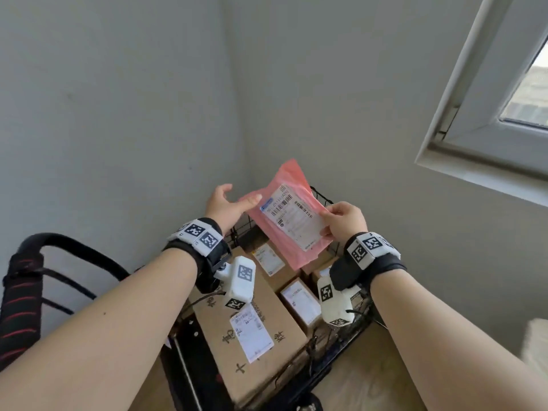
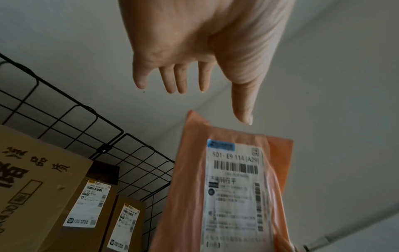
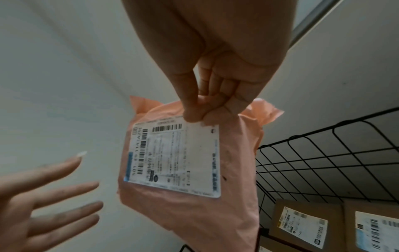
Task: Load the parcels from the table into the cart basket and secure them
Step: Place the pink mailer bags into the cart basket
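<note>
A pink mailer bag (image 1: 289, 213) with a white shipping label is held in the air above the black wire cart basket (image 2: 90, 134), pinched at one edge between the thumb and curled fingers of the right hand (image 1: 344, 222). The left hand (image 1: 226, 204) is spread with straight fingers just beside the bag's other edge; whether its thumb touches the bag cannot be told. Several brown cardboard parcels (image 1: 249, 339) with white labels are packed side by side inside the basket, and a black cart handle (image 1: 56, 243) is seen at the left.
</note>
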The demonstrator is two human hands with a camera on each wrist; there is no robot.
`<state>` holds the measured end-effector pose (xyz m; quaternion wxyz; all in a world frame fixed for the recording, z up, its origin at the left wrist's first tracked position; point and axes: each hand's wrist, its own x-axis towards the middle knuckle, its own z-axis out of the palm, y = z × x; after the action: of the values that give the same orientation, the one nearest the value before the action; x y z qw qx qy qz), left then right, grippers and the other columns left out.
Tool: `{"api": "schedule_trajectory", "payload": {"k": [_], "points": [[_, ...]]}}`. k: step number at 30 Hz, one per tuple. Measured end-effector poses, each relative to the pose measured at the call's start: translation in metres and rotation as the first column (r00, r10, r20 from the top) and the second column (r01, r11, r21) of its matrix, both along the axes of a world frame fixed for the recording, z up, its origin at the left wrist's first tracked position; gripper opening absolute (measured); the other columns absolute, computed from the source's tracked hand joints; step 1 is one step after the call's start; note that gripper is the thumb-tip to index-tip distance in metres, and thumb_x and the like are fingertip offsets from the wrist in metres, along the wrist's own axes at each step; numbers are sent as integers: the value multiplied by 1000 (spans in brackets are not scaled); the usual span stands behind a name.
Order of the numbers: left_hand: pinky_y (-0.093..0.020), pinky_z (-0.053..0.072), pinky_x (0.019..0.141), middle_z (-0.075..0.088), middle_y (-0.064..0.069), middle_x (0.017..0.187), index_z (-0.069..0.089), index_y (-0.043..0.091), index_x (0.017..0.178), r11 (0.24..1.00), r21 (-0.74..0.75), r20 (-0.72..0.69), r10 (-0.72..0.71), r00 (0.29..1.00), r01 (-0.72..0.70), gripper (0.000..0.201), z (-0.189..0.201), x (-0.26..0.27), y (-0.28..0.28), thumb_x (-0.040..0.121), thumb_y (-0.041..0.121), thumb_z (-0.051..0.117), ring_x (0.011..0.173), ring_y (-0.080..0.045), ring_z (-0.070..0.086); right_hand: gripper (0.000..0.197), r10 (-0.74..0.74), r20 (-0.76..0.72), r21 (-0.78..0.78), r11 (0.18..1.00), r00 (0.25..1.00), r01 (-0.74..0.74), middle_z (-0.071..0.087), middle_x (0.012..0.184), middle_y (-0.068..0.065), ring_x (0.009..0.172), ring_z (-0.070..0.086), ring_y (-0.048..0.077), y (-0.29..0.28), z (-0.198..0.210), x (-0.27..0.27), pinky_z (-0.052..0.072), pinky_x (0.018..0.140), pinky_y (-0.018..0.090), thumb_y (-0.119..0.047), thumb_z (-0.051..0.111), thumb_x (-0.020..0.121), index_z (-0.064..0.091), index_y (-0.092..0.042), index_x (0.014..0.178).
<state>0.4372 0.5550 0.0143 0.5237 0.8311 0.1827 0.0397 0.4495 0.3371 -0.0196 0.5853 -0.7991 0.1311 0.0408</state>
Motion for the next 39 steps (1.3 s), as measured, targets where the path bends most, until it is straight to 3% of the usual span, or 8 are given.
{"api": "schedule_trajectory", "payload": {"k": [6, 12, 20, 30, 32, 34, 37, 39], "points": [[-40, 34, 104, 39, -8, 146, 37, 17, 141, 990, -132, -187, -75, 979, 51, 70, -38, 74, 3, 83, 40, 69, 132, -25, 40, 12, -116, -83, -49, 992, 990, 113, 62, 63, 3, 49, 60, 12, -10, -13, 70, 57, 63, 31, -16, 54, 89, 55, -16, 77], [-35, 40, 94, 47, -6, 138, 42, 18, 137, 966, -258, -329, -97, 939, 9, 62, -97, 105, 20, 84, 40, 67, 121, -21, 46, 16, -132, -213, -103, 988, 968, 112, 64, 71, 1, 57, 63, 15, 16, -51, 108, 59, 75, 39, -17, 54, 91, 55, -20, 75], [-45, 39, 106, 50, -6, 136, 42, 20, 137, 964, -254, -490, -60, 870, -76, 62, -176, 132, 34, 83, 40, 67, 124, -23, 48, 16, -100, -419, -109, 992, 902, 60, 65, 73, 4, 60, 65, 18, 49, -134, 150, 58, 78, 44, -11, 54, 89, 57, -21, 76], [-45, 45, 99, 63, 1, 115, 55, 24, 122, 962, -210, -639, -1, 769, -174, 59, -283, 172, 47, 68, 47, 66, 108, -20, 59, 16, 23, -612, -53, 996, 790, -70, 64, 74, 5, 54, 62, 16, 83, -259, 194, 59, 69, 41, -12, 53, 92, 56, -19, 78], [-39, 45, 98, 66, -1, 115, 60, 20, 113, 949, -248, -657, -16, 753, -196, 39, -297, 179, 47, 78, 36, 64, 107, -19, 60, 23, 45, -638, -44, 995, 769, -95, 61, 70, 4, 55, 62, 17, 90, -279, 200, 59, 75, 43, -11, 51, 93, 52, -22, 73], [-34, 44, 92, 66, -3, 111, 59, 19, 106, 934, -286, -665, -31, 746, -216, 15, -303, 184, 44, 91, 17, 55, 106, -21, 60, 26, 68, -668, -44, 990, 741, -132, 61, 70, 2, 60, 65, 20, 96, -296, 206, 58, 78, 43, -11, 50, 93, 50, -24, 71], [-33, 45, 93, 62, -8, 113, 54, 18, 108, 915, -320, -677, -40, 735, -245, 18, -317, 190, 40, 93, 8, 51, 109, -22, 57, 16, 115, -712, -7, 985, 693, -171, 68, 92, 6, 87, 69, 27, 103, -312, 211, 55, 85, 44, -6, 57, 88, 58, -21, 82], [-31, 45, 88, 60, -11, 119, 58, 13, 110, 896, -350, -683, -44, 729, -274, 19, -324, 194, 38, 93, 7, 53, 109, -22, 56, 28, 130, -721, -20, 978, 681, -207, 64, 106, 4, 101, 64, 27, 104, -322, 211, 53, 90, 44, 0, 66, 79, 61, -18, 101]]}}
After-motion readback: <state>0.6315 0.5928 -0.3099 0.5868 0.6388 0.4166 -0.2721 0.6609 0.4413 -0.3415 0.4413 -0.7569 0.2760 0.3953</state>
